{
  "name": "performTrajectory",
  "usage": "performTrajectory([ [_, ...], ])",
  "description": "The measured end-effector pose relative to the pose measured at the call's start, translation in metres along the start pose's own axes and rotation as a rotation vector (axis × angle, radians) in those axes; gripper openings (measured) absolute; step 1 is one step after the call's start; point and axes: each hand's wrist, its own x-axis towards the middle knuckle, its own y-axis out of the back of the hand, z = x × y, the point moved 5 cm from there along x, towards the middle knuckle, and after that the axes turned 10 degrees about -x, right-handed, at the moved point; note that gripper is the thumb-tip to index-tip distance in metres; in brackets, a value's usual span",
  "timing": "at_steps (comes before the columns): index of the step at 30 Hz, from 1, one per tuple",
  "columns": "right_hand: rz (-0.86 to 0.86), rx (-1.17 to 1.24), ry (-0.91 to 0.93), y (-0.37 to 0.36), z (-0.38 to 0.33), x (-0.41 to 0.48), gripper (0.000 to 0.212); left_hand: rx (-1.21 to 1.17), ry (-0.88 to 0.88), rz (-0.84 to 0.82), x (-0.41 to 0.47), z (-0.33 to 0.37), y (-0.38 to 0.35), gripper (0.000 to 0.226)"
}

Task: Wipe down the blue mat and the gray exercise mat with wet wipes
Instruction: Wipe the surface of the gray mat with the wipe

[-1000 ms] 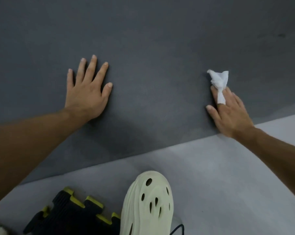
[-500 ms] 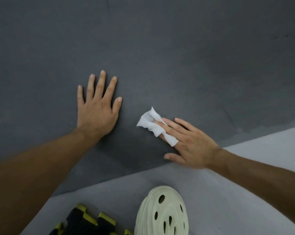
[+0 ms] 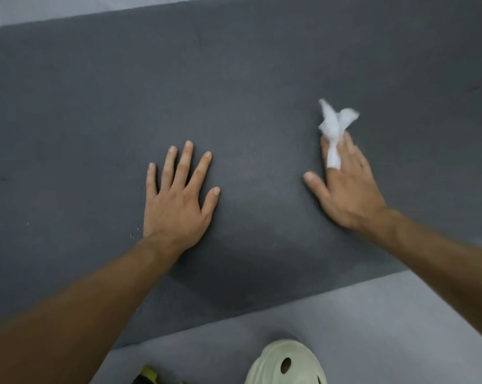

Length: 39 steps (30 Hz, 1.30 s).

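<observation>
a workout space: gray exercise mat (image 3: 234, 79) on floor (image 3: 372, 328).

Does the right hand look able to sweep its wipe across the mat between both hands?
Probably yes: the right hand pinches the wet wipe between two fingers on the gray mat, and only bare mat lies between it and the flat left hand.
</observation>
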Motion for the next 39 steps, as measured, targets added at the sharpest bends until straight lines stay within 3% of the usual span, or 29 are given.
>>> performTrajectory([
  [5, -0.015, -0.186, 0.543, -0.013, -0.079, -0.070, 0.085, 0.027, 0.000, 0.001, -0.001, 0.000, 0.000, 0.067],
  [10, -0.065, -0.308, 0.778, -0.012, -0.068, -0.063, 0.075, 0.041, -0.006, -0.011, -0.001, 0.000, -0.001, 0.067],
  [12, -0.048, -0.348, 0.736, -0.005, -0.048, -0.026, 0.076, 0.043, 0.001, -0.010, -0.001, 0.001, -0.002, 0.067],
  [15, 0.001, -0.367, 0.499, 0.014, -0.015, 0.046, 0.079, 0.042, 0.001, -0.015, -0.002, 0.000, -0.001, 0.066],
  [18, -0.040, -0.251, 0.201, 0.028, 0.010, 0.101, 0.082, 0.049, 0.001, -0.034, -0.002, -0.001, -0.001, 0.066],
  [21, -0.043, -0.145, 0.098, 0.024, -0.002, 0.112, 0.085, 0.046, -0.002, -0.042, -0.003, -0.001, -0.002, 0.066],
  [23, -0.053, -0.140, 0.151, 0.017, -0.028, 0.093, 0.087, 0.040, -0.001, -0.039, -0.003, 0.000, -0.002, 0.066],
  [29, 0.003, -0.251, 0.773, -0.004, -0.106, -0.046, 0.083, 0.026, -0.011, -0.047, -0.003, -0.002, -0.004, 0.067],
  [33, -0.035, -0.330, 0.974, -0.012, -0.108, -0.077, 0.082, 0.020, -0.016, -0.052, -0.005, -0.004, -0.004, 0.066],
  [36, -0.037, -0.290, 0.885, -0.006, -0.085, -0.024, 0.073, 0.008, -0.010, -0.050, -0.004, -0.003, -0.002, 0.066],
  [39, 0.037, -0.277, 0.572, 0.016, -0.052, 0.061, 0.077, 0.002, -0.003, -0.062, -0.003, -0.003, -0.002, 0.066],
])
